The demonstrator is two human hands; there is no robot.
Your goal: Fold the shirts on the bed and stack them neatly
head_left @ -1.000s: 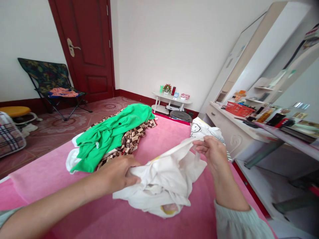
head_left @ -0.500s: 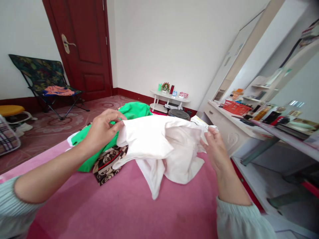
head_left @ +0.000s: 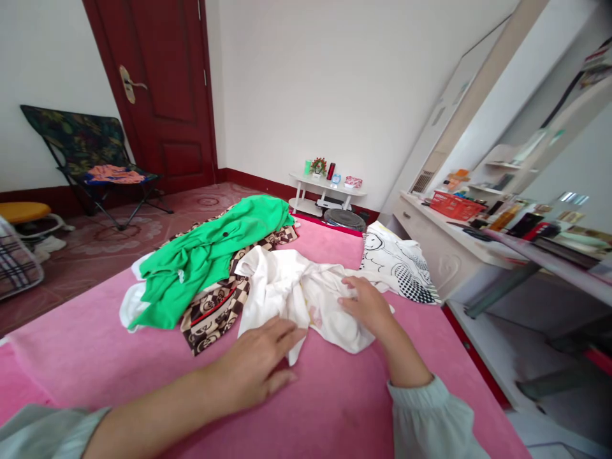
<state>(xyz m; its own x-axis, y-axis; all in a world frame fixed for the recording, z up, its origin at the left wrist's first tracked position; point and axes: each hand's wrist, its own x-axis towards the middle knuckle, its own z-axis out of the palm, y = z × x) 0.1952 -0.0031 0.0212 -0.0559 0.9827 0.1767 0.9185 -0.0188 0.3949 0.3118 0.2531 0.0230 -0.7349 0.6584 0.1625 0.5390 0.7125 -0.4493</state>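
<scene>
A white garment [head_left: 275, 274] lies crumpled on the pink bed cover [head_left: 344, 414], with a faint print on its right part. My left hand [head_left: 261, 357] is at its front edge, fingers stretched and thumb apart. Over the garment's right side is my right hand [head_left: 368, 306], fingers spread against the cloth. Whether either hand presses on the fabric I cannot tell. To the left lie a green garment [head_left: 196, 255] with white edges and a brown-and-beige patterned cloth [head_left: 215, 315] partly beneath it. A white shirt with black drawings [head_left: 396, 261] lies at the back right.
A white dresser [head_left: 425, 236] with a red basket [head_left: 456, 205] and bottles stands on the right. Beyond the bed are a low white table [head_left: 306, 183] and a dark round object [head_left: 344, 219]. A folding chair [head_left: 76, 143] and a yellow stool [head_left: 23, 210] are at left.
The white garment, held up between both hands before, has dropped onto the bed in a heap. Both hands have let go; my left came down and nearer, my right moved down and left.
</scene>
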